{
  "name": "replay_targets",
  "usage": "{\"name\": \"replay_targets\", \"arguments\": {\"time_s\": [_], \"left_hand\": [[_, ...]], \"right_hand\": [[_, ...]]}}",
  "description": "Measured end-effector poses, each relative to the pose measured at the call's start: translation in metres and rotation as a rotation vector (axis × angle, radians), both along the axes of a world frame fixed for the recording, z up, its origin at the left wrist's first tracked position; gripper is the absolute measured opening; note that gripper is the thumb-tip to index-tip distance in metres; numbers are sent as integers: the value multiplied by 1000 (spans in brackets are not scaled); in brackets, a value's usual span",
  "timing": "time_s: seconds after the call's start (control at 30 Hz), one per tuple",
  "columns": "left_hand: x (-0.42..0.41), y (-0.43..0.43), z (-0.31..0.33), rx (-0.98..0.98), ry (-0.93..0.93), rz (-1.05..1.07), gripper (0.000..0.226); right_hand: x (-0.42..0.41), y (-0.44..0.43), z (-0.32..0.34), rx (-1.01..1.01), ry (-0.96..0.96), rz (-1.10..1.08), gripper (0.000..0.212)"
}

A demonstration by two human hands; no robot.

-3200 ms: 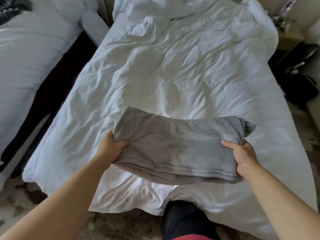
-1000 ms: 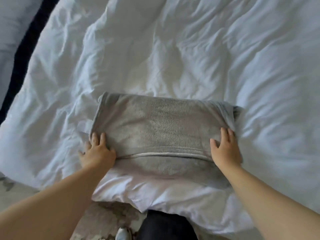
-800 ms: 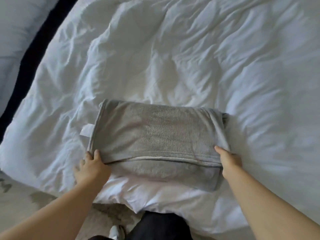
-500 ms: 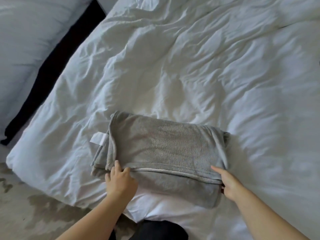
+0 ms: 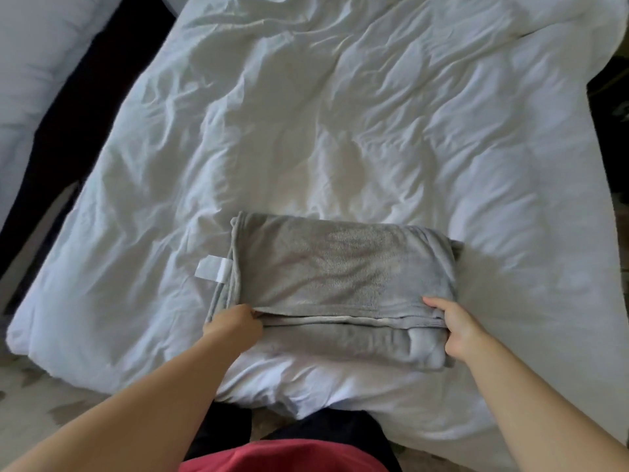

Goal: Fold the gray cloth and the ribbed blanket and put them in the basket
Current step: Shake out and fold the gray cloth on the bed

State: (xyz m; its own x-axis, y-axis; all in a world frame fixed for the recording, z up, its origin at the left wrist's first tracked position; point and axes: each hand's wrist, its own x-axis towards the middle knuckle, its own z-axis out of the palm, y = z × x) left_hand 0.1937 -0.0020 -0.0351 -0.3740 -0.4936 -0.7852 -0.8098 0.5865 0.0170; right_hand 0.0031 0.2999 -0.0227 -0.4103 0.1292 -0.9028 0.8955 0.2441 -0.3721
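White duvet covers the bed, rumpled. Gray cloth lies folded on it near the foot edge, several layers stacked. White care tag sticks out at the cloth's left edge. Left hand pinches the near-left corner of the top layer. Right hand grasps the near-right corner; fingers appear tucked underneath, partly hidden.
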Motion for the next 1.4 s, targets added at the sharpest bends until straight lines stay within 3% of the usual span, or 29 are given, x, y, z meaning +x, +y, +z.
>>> {"name": "replay_targets", "arguments": {"time_s": [0.13,0.23,0.3,0.37,0.47,0.57,0.63,0.73,0.8,0.93,1.07,1.17,1.23,1.3,1.4], "left_hand": [[-9,-30,13,8,76,99,32],[-15,-48,27,8,291,120,32],[-23,-52,35,186,481,242,28],[-30,-54,42,509,582,507,25],[-32,-62,44,836,487,832,25],[-25,-79,32,957,389,997,51],[-19,-89,23,939,306,952,61],[-9,-96,13,833,260,795,60],[-6,-92,10,793,287,729,54],[-7,-76,17,717,348,645,46],[-11,-64,19,670,377,627,53],[-16,-53,20,665,398,675,51],[-23,-37,15,685,417,676,63],[-33,-15,7,656,409,673,82],[-43,16,-9,386,300,496,94]], "right_hand": [[18,-31,26,20,46,30,25],[34,-69,45,92,157,88,32],[51,-107,58,190,251,171,25],[76,-155,70,290,300,315,23],[120,-227,77,192,276,542,31],[152,-277,80,-42,244,730,28],[160,-289,80,-124,273,737,19],[155,-276,77,-79,314,633,20],[145,-255,74,16,328,577,22],[122,-205,64,343,341,730,34],[118,-188,57,273,200,905,40],[128,-195,46,134,178,1258,35],[135,-198,38,49,287,1566,28],[122,-195,35,-59,330,1655,27],[75,-183,32,24,382,1496,36]]}}
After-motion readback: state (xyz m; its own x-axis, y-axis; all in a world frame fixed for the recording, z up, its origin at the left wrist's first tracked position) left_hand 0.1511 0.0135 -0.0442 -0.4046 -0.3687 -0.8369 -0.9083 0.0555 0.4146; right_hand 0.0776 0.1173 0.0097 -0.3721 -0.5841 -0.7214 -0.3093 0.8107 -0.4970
